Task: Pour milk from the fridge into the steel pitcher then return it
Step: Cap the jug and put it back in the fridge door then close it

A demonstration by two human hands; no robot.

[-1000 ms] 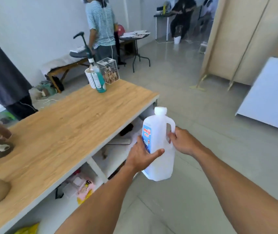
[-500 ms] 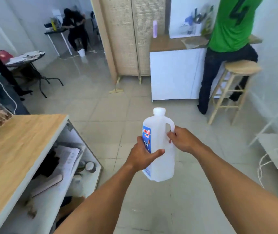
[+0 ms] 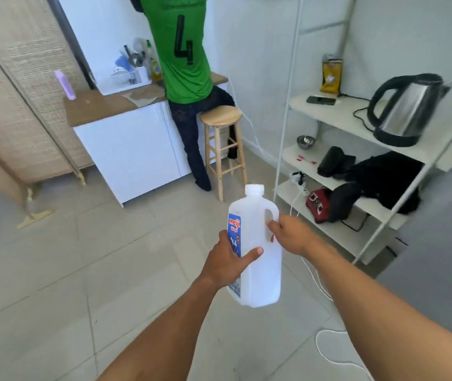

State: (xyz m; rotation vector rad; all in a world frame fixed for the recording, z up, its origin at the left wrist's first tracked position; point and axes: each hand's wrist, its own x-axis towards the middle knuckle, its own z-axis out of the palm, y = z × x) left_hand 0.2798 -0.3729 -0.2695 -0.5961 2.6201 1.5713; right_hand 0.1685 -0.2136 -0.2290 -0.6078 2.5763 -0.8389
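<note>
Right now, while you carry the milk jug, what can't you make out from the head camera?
Head view:
Milk level: the jug looks evenly white, and the left hand covers part of its side.
Right hand fingers: mostly curled behind the handle, out of sight.
Fridge, pitcher: neither recognisable; the white cabinet is blurred and shut.
Counter's right end: hidden by the person in green.

One view only: head-worn camera (wide-angle, edges bowed), facing forward and down. Near: left hand (image 3: 226, 264) and right hand (image 3: 292, 235); right: shelf rack (image 3: 329, 114); far left: white cabinet (image 3: 126, 152).
</note>
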